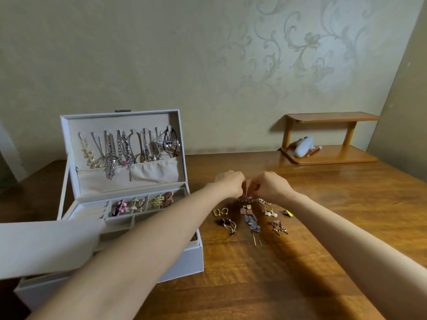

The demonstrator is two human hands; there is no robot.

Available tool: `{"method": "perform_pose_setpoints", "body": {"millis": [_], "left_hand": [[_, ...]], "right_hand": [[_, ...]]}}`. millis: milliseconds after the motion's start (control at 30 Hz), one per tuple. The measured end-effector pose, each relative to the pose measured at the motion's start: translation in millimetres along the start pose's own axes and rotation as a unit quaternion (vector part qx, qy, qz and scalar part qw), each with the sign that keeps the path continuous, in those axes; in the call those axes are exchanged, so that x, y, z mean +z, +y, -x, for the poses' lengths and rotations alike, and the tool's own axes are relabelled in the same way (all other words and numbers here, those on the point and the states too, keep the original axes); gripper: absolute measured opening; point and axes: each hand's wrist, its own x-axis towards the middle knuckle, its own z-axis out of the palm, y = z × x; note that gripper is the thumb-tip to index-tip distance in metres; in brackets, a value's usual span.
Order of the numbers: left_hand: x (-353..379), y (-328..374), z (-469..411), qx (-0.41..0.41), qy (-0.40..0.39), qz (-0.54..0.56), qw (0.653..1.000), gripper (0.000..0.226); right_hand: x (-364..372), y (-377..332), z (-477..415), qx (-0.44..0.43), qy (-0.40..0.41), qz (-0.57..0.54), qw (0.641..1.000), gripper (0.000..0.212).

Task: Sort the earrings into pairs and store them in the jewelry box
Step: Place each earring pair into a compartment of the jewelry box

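Apparently left hand (230, 184) and right hand (272, 187) both pinch the pink earrings (246, 200) in curled fingers (242, 189), matching them for the box (181, 262).

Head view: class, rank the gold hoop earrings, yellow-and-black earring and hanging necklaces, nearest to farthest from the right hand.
1. Yellow-and-black earring, just right of the right hand.
2. Gold hoop earrings, left, past the pink earring it pinches.
3. Hanging necklaces, far left, in the jewelry box lid.
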Motion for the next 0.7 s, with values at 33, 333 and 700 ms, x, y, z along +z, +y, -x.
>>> {"method": "perform_pose_setpoints", "body": {"millis": [33,333,700], "left_hand": [[-2.7,-0.7,1.1,0.004,0.002,-0.001,1.0,0.018],[-78.6,-49.2,60.0,0.004,0.029,0.038,0.999,0.006],[-84.3,-96.5,98.2,-0.053,0.001,-0.006,0.999,0.008]], "right_hand": [[0.1,-0.1,-0.2,0.0,-0.002,0.002,1.0,0.009],[-4.6,-17.3,4.6,-0.011,-0.013,-0.016,1.0,0.008],[-15.3,-75.5,11.8,-0.078,0.015,-0.135,0.988,0.004]]}}
